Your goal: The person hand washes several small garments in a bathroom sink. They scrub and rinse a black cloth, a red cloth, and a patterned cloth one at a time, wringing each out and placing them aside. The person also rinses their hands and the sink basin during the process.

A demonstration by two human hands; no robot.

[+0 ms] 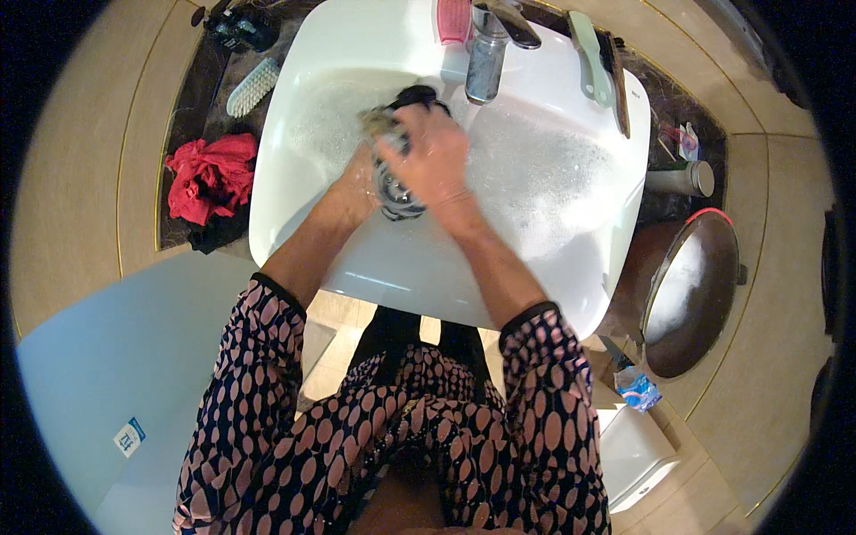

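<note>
Both my hands are over the left half of a white washbasin that holds sudsy water. A dark, wet object with suds on it lies between them; blur hides what kind it is. My left hand grips it from the left and below. Across its upper side is my right hand, blurred, with fingers bent around a tan, blurred thing and black material. The metal faucet stands just above and right of my right hand.
Left of the basin lie a scrub brush, red cloth and dark bottles. On its back rim rest a pink comb-like item and a pale green handled item. At right are a lidded cylindrical container and a round brown-rimmed mirror.
</note>
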